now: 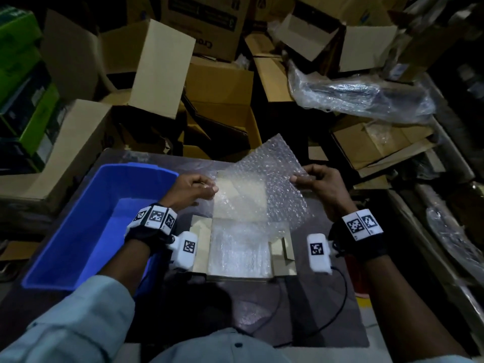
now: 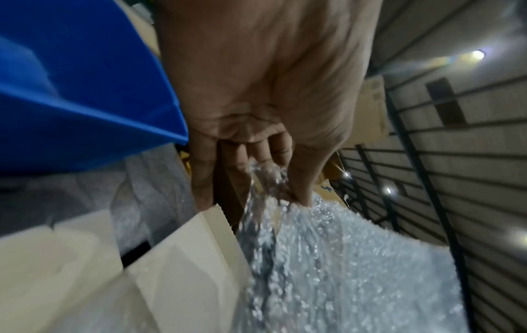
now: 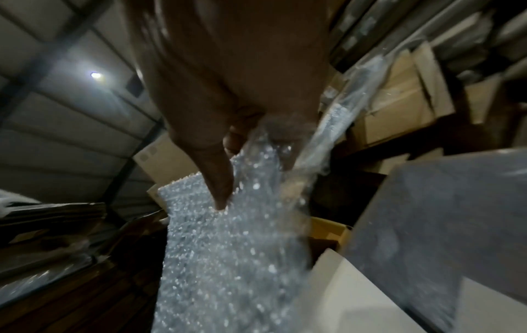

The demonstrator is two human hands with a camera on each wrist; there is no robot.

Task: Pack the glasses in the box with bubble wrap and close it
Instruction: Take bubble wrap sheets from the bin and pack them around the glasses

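A sheet of clear bubble wrap (image 1: 269, 184) is stretched in the air over the far half of a small open white box (image 1: 201, 239) on the dark table. My left hand (image 1: 193, 188) pinches the sheet's left edge (image 2: 265, 180). My right hand (image 1: 318, 180) pinches its right edge (image 3: 256, 157). The box's lid flap (image 1: 235, 189) lies open behind the sheet, and more bubble wrap (image 1: 239, 248) lines the inside of the box. No glasses show in any view.
A blue plastic tub (image 1: 86, 226) stands at the left of the table, close to my left wrist. Open cardboard boxes (image 1: 217, 82) and a plastic-wrapped bundle (image 1: 364, 95) crowd the floor beyond the table. A black cable (image 1: 337, 305) trails across the near table.
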